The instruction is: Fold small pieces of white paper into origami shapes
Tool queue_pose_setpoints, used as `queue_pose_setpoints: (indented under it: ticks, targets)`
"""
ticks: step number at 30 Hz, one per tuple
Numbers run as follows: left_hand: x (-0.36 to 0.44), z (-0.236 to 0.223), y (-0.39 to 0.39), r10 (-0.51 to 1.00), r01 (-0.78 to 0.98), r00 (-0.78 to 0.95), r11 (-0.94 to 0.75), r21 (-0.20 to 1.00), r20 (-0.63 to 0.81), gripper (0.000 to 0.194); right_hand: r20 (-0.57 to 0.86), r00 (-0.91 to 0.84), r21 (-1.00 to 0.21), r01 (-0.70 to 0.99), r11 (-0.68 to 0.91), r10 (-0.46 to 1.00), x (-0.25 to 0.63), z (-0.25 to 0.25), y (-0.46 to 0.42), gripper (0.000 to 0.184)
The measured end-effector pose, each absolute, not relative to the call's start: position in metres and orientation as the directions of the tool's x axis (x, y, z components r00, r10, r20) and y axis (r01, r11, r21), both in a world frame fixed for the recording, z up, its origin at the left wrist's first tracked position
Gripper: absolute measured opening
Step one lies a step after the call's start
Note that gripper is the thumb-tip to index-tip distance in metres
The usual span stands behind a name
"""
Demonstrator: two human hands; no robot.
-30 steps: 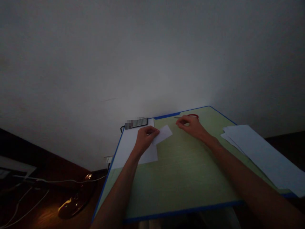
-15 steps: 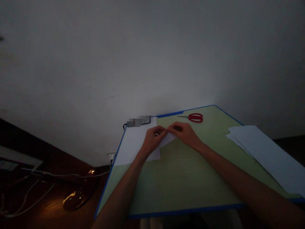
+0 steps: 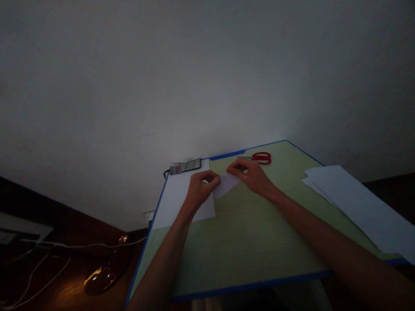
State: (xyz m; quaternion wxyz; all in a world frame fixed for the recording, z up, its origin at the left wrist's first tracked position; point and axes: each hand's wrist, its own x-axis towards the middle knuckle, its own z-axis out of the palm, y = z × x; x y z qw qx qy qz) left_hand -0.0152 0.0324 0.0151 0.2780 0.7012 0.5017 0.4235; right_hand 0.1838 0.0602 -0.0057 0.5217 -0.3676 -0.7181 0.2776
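Between my hands is a small white piece of paper [image 3: 225, 185], spanning the gap above the table. My left hand [image 3: 201, 186] pinches its left edge, thumb and forefinger together. At the upper right edge of the piece, my right hand [image 3: 249, 173] has its fingertips closed on it. Under and beyond my left hand lies a larger white sheet [image 3: 171, 203], flat on the table. Just behind my right hand are scissors with red handles [image 3: 262, 158], their blades partly covered by that hand.
The light green table [image 3: 259, 242] has a blue rim and stands against a grey wall. A phone [image 3: 192, 165] with a black cable rests at the far left corner. Several white sheets [image 3: 353, 203] are stacked on the right. White cords [image 3: 97, 245] and a shiny lamp base [image 3: 102, 276] are at lower left.
My hands have drawn apart; their fingertips were together and now more of the small paper shows between them. The whole view has shifted slightly.
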Motion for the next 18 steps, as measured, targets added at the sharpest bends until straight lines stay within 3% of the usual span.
queue_pose_setpoints:
  ticks: [11,13,18]
  targets:
    - [-0.025,0.016,0.035,0.953,0.527,0.127,-0.299,0.795,0.274,0.016,0.488,0.058,-0.866,0.154,0.476,0.871,0.211,-0.001,0.077,0.027]
    - [-0.026,0.014,0.036,0.96,0.486,0.088,-0.274,0.83,0.266,0.017,0.478,0.167,-0.877,0.147,0.457,0.863,0.217,-0.003,0.081,0.03]
    - [-0.017,0.008,0.038,0.966,0.305,-0.008,-0.243,0.921,0.258,0.027,0.454,0.19,-0.891,0.121,0.439,0.87,0.21,-0.009,0.081,0.031]
